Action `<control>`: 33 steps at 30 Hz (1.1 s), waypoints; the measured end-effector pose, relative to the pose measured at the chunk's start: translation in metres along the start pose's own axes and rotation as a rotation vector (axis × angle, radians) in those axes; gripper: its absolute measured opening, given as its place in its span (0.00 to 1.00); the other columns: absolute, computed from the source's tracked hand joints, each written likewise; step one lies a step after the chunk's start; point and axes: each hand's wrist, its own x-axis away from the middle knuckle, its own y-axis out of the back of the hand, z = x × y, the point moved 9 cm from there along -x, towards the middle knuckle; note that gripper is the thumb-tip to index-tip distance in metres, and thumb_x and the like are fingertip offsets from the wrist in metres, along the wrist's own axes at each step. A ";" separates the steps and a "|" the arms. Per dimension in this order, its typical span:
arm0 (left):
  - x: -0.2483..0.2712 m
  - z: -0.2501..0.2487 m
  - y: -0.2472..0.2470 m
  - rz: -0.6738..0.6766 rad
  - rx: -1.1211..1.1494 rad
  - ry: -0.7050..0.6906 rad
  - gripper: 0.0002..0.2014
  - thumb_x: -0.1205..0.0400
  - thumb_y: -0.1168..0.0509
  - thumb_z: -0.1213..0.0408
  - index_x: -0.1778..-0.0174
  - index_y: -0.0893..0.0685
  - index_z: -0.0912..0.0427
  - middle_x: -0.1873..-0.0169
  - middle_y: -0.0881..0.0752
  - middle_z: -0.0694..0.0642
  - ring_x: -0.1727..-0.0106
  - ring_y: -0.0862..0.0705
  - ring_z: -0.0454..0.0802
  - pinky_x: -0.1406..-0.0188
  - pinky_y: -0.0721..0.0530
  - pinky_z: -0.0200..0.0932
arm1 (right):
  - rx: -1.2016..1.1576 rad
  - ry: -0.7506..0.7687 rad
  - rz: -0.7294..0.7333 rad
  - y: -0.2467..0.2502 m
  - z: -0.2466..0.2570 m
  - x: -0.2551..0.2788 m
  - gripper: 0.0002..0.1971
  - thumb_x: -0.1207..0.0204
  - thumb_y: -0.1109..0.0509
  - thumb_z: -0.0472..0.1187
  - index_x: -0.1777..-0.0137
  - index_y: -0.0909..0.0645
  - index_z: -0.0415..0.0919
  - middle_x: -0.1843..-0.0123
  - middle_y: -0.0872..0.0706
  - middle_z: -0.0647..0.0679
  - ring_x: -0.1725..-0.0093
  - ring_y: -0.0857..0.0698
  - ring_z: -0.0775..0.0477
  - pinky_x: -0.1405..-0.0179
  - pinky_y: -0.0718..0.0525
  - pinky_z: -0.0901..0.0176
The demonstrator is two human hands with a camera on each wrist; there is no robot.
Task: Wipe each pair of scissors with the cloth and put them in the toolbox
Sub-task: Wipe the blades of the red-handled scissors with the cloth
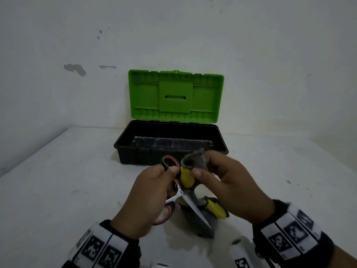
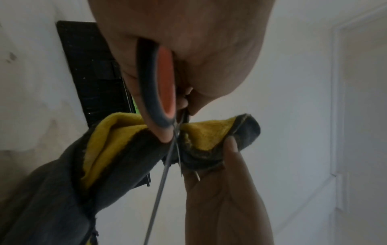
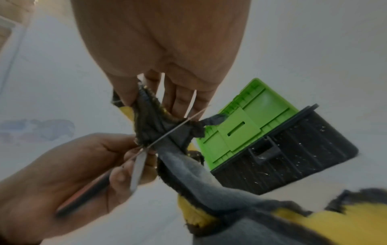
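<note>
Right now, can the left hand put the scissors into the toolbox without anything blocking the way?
Probably yes. The toolbox stands open just beyond the left hand, lid upright. But the right hand holds the cloth around one blade of the scissors; that must come off first.

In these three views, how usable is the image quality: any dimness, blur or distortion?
Head view: dim and flat, but the scissors and toolbox are readable. Left wrist view: soft, with the left hand filling the top. Right wrist view: the cloth is blurred near the lens, and the toolbox looks tilted.

Toolbox on table, scissors and cloth before it
</note>
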 end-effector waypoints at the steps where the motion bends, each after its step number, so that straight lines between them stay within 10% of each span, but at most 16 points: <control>1: -0.001 0.001 0.002 -0.005 -0.010 -0.003 0.20 0.15 0.37 0.54 0.62 0.20 0.70 0.72 0.27 0.59 0.68 0.26 0.56 0.56 0.17 0.76 | 0.014 0.011 0.051 -0.004 -0.001 0.004 0.09 0.20 0.31 0.48 0.50 0.15 0.43 0.53 0.12 0.51 0.53 0.14 0.50 0.52 0.16 0.55; 7: -0.007 -0.001 0.003 0.020 -0.078 -0.089 0.17 0.15 0.37 0.57 0.61 0.17 0.68 0.75 0.24 0.56 0.70 0.23 0.57 0.60 0.13 0.67 | -0.074 0.066 0.209 -0.008 -0.005 0.023 0.11 0.20 0.36 0.46 0.47 0.13 0.45 0.38 0.16 0.54 0.35 0.16 0.49 0.37 0.20 0.57; 12: -0.001 -0.014 -0.009 0.065 -0.166 -0.286 0.14 0.14 0.38 0.59 0.65 0.16 0.55 0.80 0.22 0.45 0.76 0.25 0.41 0.73 0.23 0.37 | 0.062 0.041 0.137 -0.003 -0.008 0.015 0.08 0.28 0.20 0.48 0.60 0.15 0.47 0.48 0.15 0.56 0.48 0.14 0.53 0.49 0.19 0.69; 16: 0.009 -0.031 -0.018 0.111 -0.295 -0.516 0.15 0.13 0.40 0.55 0.66 0.18 0.52 0.76 0.22 0.47 0.74 0.25 0.41 0.73 0.25 0.37 | 0.131 -0.018 0.153 -0.010 -0.016 0.011 0.18 0.34 0.15 0.46 0.48 0.19 0.53 0.50 0.16 0.61 0.52 0.17 0.59 0.56 0.21 0.74; 21: 0.017 -0.039 -0.021 0.079 -0.428 -0.689 0.14 0.14 0.42 0.52 0.64 0.19 0.50 0.72 0.21 0.46 0.68 0.20 0.46 0.68 0.26 0.32 | 0.134 0.003 0.256 -0.022 -0.015 0.005 0.09 0.29 0.18 0.47 0.50 0.09 0.50 0.56 0.08 0.57 0.59 0.11 0.59 0.59 0.13 0.62; 33: 0.024 -0.041 -0.012 0.059 -0.322 -0.682 0.12 0.17 0.41 0.50 0.66 0.20 0.43 0.73 0.19 0.46 0.72 0.19 0.45 0.71 0.21 0.33 | 0.174 0.103 0.378 -0.014 -0.001 0.001 0.09 0.21 0.24 0.50 0.49 0.08 0.46 0.60 0.07 0.54 0.66 0.12 0.51 0.67 0.16 0.49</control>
